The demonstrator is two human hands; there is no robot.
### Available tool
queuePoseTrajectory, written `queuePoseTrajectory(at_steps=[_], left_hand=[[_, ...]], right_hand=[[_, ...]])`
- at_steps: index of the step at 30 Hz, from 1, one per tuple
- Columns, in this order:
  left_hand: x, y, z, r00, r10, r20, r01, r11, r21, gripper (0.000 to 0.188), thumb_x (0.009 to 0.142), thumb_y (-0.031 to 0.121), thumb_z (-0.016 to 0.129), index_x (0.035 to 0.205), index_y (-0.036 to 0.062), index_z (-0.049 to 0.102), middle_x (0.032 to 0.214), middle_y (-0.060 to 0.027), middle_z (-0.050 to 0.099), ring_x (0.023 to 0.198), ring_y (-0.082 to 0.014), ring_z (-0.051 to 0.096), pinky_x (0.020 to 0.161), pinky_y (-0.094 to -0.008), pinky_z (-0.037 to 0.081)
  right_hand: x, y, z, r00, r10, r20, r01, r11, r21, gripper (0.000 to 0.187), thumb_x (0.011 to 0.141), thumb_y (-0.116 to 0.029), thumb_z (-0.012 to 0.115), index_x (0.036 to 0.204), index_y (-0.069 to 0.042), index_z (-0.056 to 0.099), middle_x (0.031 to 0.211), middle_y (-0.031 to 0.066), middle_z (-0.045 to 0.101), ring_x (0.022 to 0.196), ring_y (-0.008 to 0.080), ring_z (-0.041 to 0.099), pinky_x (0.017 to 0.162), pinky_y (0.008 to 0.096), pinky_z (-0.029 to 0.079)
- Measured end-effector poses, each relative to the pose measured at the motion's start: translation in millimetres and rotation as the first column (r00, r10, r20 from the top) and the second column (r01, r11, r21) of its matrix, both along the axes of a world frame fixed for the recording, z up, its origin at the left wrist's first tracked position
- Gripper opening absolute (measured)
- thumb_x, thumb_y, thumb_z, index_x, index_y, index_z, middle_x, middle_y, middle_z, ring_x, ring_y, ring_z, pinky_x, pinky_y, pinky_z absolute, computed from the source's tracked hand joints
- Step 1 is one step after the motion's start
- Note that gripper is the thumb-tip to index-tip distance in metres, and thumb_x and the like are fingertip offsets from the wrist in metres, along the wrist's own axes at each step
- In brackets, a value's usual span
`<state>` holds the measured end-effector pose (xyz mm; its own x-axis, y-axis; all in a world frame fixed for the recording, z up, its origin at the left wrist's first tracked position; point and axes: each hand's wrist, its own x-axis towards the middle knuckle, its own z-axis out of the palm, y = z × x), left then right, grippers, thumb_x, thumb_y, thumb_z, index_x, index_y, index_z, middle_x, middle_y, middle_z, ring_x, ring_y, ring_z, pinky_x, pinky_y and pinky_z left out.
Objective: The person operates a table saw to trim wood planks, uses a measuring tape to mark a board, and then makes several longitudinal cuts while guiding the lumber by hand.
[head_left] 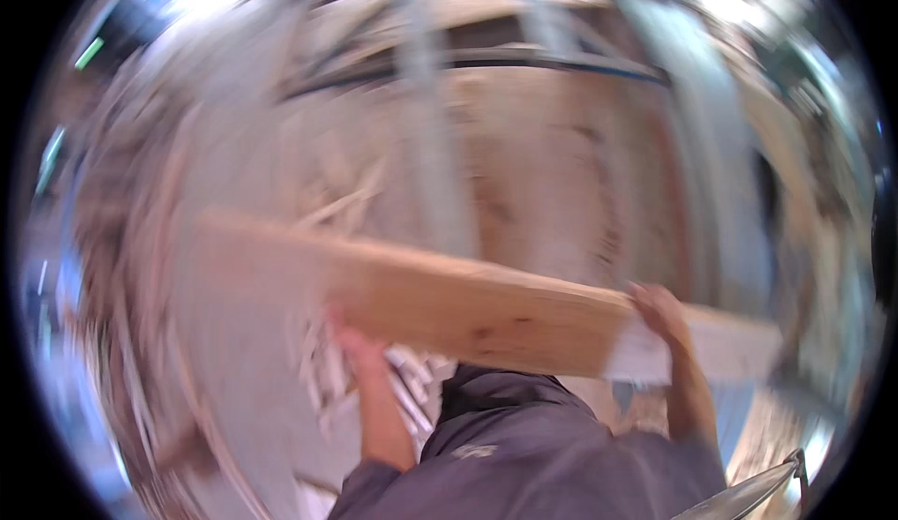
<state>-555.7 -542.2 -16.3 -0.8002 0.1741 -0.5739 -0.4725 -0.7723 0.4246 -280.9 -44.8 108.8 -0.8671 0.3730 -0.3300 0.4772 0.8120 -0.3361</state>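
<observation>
A long wooden plank (486, 319) with dark knots lies across in front of my body, its left end higher in the picture and smeared by motion. Under its lower edge, left of the middle, my left hand (352, 331) grips it; the fingers are blurred. My right hand (660, 314) is closed over the upper edge near the right end. Part of the plank's right side looks pale and bright.
Ahead stands a metal frame (430, 118) with upright and cross bars. Scrap wood strips (327, 370) lie on the floor to the left. More timber (131, 202) is stacked, blurred, at the far left. A metal bar (748, 492) sticks in at the lower right.
</observation>
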Motion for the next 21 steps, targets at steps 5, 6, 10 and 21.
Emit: queuePoseTrajectory(at_steps=[5, 6, 10, 21], left_hand=[[9.5, 34.6, 96.8, 0.997, 0.073, 0.014, -0.068, 0.967, -0.245, 0.062, 0.097, 0.052, 0.058, 0.142, 0.0111, 0.056, 0.146, -0.0106, 0.057, 0.132, -0.0337, 0.054, 0.108, -0.0545, 0.045], [17.0, 41.6, 104.6, 0.992, 0.116, -0.04, -0.123, 0.933, -0.338, 0.061, 0.096, 0.052, 0.06, 0.141, 0.0115, 0.057, 0.145, -0.0098, 0.058, 0.13, -0.0324, 0.055, 0.106, -0.0535, 0.046], [9.4, 52.4, 90.7, 1.0, -0.01, -0.002, 0.009, 0.962, -0.274, 0.06, 0.095, 0.05, 0.063, 0.141, 0.0124, 0.057, 0.143, -0.0095, 0.059, 0.128, -0.0319, 0.055, 0.105, -0.0518, 0.047], [62.5, 206.2, 108.4, 0.938, -0.313, -0.149, 0.297, 0.947, -0.12, 0.059, 0.09, 0.047, 0.068, 0.137, 0.0132, 0.059, 0.138, -0.0082, 0.061, 0.124, -0.032, 0.058, 0.105, -0.0522, 0.048]], right_hand=[[45.1, -28.7, 17.9, 0.949, -0.238, 0.207, 0.249, 0.968, -0.032, 0.049, 0.104, -0.043, 0.041, 0.103, -0.005, 0.071, 0.106, 0.0253, 0.071, 0.104, 0.0452, 0.065, 0.09, 0.0559, 0.049], [54.6, -34.8, 37.4, 0.933, -0.299, 0.202, 0.318, 0.946, -0.064, 0.049, 0.104, -0.043, 0.04, 0.103, -0.005, 0.071, 0.105, 0.0253, 0.071, 0.104, 0.0451, 0.065, 0.09, 0.0561, 0.048], [97.3, -53.6, 54.0, 0.882, -0.445, 0.152, 0.458, 0.887, -0.063, 0.056, 0.103, -0.045, 0.039, 0.1, -0.001, 0.074, 0.106, 0.0256, 0.072, 0.106, 0.0454, 0.065, 0.093, 0.0546, 0.049], [249.5, -25.9, 75.1, 0.694, -0.72, 0.023, 0.72, 0.694, -0.02, 0.057, 0.102, -0.047, 0.04, 0.096, -0.003, 0.076, 0.107, 0.0267, 0.071, 0.106, 0.0465, 0.065, 0.095, 0.0555, 0.049]])
